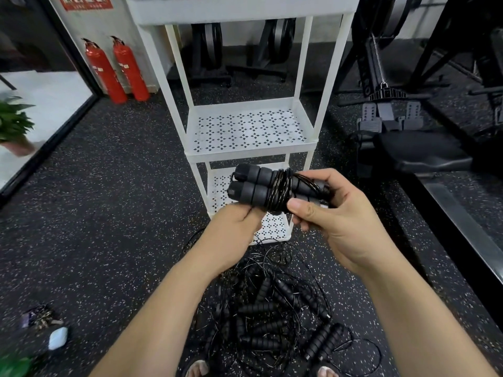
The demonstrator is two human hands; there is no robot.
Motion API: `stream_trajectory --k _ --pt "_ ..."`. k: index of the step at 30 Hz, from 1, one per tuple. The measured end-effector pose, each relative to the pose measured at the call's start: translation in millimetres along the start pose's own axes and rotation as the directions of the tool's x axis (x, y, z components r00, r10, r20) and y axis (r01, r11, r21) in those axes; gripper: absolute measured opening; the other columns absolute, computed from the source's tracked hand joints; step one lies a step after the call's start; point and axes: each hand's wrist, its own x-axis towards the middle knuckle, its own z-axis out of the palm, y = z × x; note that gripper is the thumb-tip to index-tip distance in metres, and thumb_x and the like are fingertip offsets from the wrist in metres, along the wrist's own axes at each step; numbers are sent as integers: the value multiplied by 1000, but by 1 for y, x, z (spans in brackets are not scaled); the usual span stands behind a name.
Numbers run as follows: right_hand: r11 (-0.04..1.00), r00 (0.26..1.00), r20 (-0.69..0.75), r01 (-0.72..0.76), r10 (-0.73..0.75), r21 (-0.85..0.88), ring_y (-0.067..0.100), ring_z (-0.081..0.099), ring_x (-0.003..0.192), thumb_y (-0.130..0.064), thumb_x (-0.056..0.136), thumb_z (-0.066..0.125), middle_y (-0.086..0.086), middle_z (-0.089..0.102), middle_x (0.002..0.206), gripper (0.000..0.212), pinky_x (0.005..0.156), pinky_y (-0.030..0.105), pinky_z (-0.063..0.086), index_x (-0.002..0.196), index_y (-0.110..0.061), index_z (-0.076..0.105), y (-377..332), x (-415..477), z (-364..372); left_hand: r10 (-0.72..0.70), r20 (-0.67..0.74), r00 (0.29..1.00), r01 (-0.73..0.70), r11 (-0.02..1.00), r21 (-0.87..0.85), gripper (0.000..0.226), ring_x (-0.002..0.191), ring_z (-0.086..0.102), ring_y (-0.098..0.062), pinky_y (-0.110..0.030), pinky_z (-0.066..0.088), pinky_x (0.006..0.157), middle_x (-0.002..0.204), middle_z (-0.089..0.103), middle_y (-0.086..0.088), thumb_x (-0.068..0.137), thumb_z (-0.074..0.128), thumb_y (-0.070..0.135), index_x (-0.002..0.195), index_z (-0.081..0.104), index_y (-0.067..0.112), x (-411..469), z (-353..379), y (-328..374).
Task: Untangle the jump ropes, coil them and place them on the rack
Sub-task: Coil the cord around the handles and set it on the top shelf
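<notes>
At frame centre, left hand [234, 227] and right hand [337, 216] clasp the coiled rope [280, 191]; probably light, springy: hold across wrapped handles [250, 183].

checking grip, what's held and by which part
A black foam-handled jump rope, cord wound round its handles: left hand holds it from beneath, right hand grips the handles' cord end.

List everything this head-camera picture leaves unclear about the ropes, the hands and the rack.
All in the head view:
- Left hand: its fingertips are hidden under the coiled jump rope.
- Rack: the top shelf is cut off by the upper edge. The bottom shelf is largely covered by the left hand, the right hand and the rope.
- Pile of ropes: the count is unclear because the cords are tangled and the forearms overlap them.
- Small objects, lower left: blurred.
</notes>
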Motion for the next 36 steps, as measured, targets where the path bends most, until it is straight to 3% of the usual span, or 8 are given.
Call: stream_trajectory --k 2,5,9,13,17,25,31,36 --pt "996 998 -56 28 -33 -86 22 67 73 -8 76 89 8 77 101 55 62 31 55 126 -11 68 2 2 -1 16 21 1000 -18 996 84 39 50 41 -1 -34 39 65 51 47 20 113 47 41 83 72 41 -3 -2 0" --pt "963 987 -139 41 -81 -266 18 71 76 -12 80 93 3 80 102 51 70 39 58 123 -25 69 6 6 -7 44 59 997 -58 966 251 27 83 62 14 -22 49 82 82 68 35 111 50 48 114 76 41 -7 -5 0" --pt "785 967 -186 23 -175 -619 4 72 91 -23 81 96 -16 78 102 47 86 32 56 115 -40 68 11 12 -22 71 73 995 -90 944 318 22 53 49 -1 -24 38 56 62 61 20 107 59 50 89 71 47 -7 -11 2" --pt "650 994 -89 -32 -56 -759 6 66 76 -28 79 97 -13 74 93 44 72 28 50 109 -41 68 11 12 -30 77 35 996 -84 934 348 21 57 59 -18 -30 49 64 67 69 2 103 64 52 90 74 41 -10 -23 3" --pt "609 991 56 -32 125 -793 10 66 77 -30 78 98 -10 75 91 43 70 29 50 108 -39 69 7 12 -30 67 28 997 -73 942 329 20 43 47 -1 -17 34 53 53 59 20 97 73 49 84 78 34 -13 -33 8" --pt "890 825 416 -211 384 -403 26 64 74 -6 84 90 19 72 94 45 57 27 51 123 -17 71 -10 -3 -24 109 28 994 -110 993 34 33 74 62 -19 -38 47 78 81 77 -5 64 93 48 77 79 21 -16 -58 6" --pt "959 825 489 -256 282 -122 20 65 63 -1 83 83 20 71 103 39 48 20 51 120 -12 73 -14 -5 -21 145 7 989 -140 969 -206 15 69 58 -21 -30 48 68 73 70 -3 82 81 29 75 76 17 -14 -54 0" --pt "959 893 414 -252 179 127 21 64 62 -1 81 85 13 70 99 43 50 20 52 121 -10 73 -12 -6 -14 76 -43 996 -85 956 -280 36 60 61 -5 -15 50 61 65 66 8 97 54 -12 74 67 12 -14 -33 12"
